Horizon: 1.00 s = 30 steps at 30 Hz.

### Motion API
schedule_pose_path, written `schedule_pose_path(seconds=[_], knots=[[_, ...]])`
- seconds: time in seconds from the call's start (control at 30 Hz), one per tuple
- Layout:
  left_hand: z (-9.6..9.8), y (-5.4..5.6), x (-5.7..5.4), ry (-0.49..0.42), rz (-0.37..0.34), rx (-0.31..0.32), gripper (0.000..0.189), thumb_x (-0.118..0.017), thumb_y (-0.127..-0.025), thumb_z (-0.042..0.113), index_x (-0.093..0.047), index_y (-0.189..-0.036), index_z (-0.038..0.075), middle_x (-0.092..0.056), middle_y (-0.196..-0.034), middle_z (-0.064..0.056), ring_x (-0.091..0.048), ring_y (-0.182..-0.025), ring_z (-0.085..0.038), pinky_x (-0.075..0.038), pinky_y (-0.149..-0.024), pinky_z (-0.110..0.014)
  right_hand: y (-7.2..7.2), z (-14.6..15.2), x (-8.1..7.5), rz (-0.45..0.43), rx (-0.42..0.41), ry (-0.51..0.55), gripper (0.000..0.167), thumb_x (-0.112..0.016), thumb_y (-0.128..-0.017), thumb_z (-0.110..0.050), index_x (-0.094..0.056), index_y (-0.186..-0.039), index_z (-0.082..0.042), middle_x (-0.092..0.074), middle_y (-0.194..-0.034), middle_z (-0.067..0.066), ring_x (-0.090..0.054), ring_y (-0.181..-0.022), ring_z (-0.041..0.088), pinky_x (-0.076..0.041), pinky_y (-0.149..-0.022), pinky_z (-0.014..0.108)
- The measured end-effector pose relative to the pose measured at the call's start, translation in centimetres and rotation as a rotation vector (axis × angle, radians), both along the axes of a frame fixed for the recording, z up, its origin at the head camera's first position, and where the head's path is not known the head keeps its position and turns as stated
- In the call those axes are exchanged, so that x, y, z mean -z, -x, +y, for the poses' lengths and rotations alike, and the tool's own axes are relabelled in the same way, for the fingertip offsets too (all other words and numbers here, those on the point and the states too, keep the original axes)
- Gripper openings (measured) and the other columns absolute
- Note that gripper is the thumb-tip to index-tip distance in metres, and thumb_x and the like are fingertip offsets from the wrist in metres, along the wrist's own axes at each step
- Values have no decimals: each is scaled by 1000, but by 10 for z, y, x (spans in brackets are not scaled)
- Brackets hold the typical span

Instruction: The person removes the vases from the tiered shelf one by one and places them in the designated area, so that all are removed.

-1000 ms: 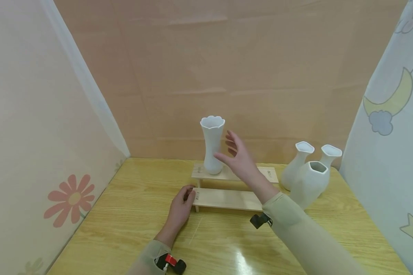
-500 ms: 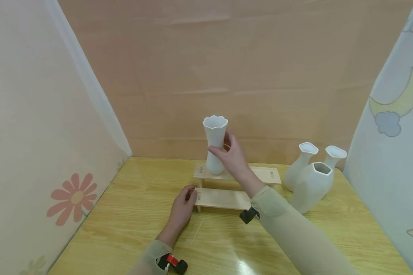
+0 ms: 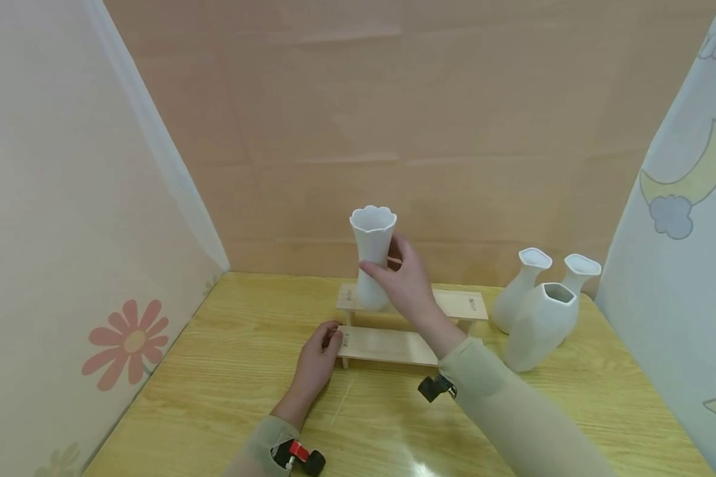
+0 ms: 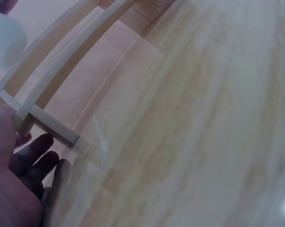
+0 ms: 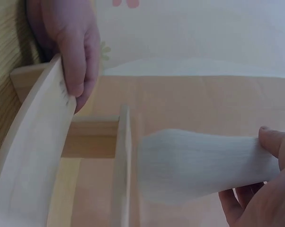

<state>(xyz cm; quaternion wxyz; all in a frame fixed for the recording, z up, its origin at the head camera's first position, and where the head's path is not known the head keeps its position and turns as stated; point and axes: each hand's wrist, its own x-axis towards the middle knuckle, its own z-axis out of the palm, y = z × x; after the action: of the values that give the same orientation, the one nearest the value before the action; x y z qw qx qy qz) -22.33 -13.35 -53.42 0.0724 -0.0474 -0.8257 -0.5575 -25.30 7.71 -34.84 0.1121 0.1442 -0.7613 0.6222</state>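
A white vase point(image 3: 372, 246) with a scalloped rim stands upright at the left end of a two-step wooden stand's upper board point(image 3: 453, 303). My right hand point(image 3: 407, 278) grips the vase around its middle, thumb in front and fingers behind. In the right wrist view, a narrow gap shows between the vase's base point(image 5: 156, 165) and the upper board. My left hand point(image 3: 315, 358) holds the left end of the lower board point(image 3: 388, 344), its thumb point(image 5: 75, 71) lying over the edge. From the left wrist, the curled fingers point(image 4: 36, 156) appear beside the stand's leg point(image 4: 55, 125).
Three more white vases stand grouped right of the stand: a faceted one point(image 3: 534, 331) in front, two narrow-necked ones behind, the left of these a flared-mouth vase point(image 3: 513, 298). The wood-grain table point(image 3: 215, 397) runs back to a tan cloth wall point(image 3: 310, 132), with printed curtains at both sides.
My right hand has closed around the vase from the right. Since half a second ago, the vase has shifted slightly toward me. The left hand has stayed at the stand.
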Motion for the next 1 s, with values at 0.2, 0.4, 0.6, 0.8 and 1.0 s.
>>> schedule_pose_path(seconds=[0.2,0.4,0.6,0.8,1.0], knots=[[-2,2,-2,10,9,-1,33,-59,-117,32,-69,-142,13,-73,-118,-4,-65,-102,-19,-56,-86,-38,-31,7,-13,26,-20,-57,73,-91,-95,-34,-56,-157,-22,-66,-141,2,-66,-128,29,-55,-106,58],[-2,4,-2,11,1,-18,31,-60,-117,30,-70,-141,12,-74,-117,-4,-66,-103,-20,-56,-86,-39,-55,23,-17,-3,0,-107,75,-92,-93,-40,-56,-158,-30,-68,-139,1,-68,-127,31,-56,-103,61],[0,6,-1,11,-2,-36,29,-61,-116,28,-71,-139,13,-75,-118,-4,-67,-108,-22,-56,-91,-43,-75,46,-18,-43,17,-78,69,-93,-93,-32,-60,-153,-22,-70,-136,6,-71,-125,33,-59,-99,59],[1,7,-2,18,-11,-38,31,-61,-116,28,-70,-140,12,-74,-120,-5,-67,-110,-23,-55,-95,-45,-93,76,-22,-40,38,-91,64,-90,-96,-27,-60,-152,-20,-70,-135,7,-73,-119,30,-60,-98,45],[-2,8,-2,10,-9,-37,32,-60,-117,31,-70,-141,13,-74,-122,-5,-66,-112,-23,-55,-96,-46,-108,105,-24,-28,79,-90,62,-87,-100,-22,-59,-154,-21,-70,-135,9,-77,-112,25,-59,-95,29]])
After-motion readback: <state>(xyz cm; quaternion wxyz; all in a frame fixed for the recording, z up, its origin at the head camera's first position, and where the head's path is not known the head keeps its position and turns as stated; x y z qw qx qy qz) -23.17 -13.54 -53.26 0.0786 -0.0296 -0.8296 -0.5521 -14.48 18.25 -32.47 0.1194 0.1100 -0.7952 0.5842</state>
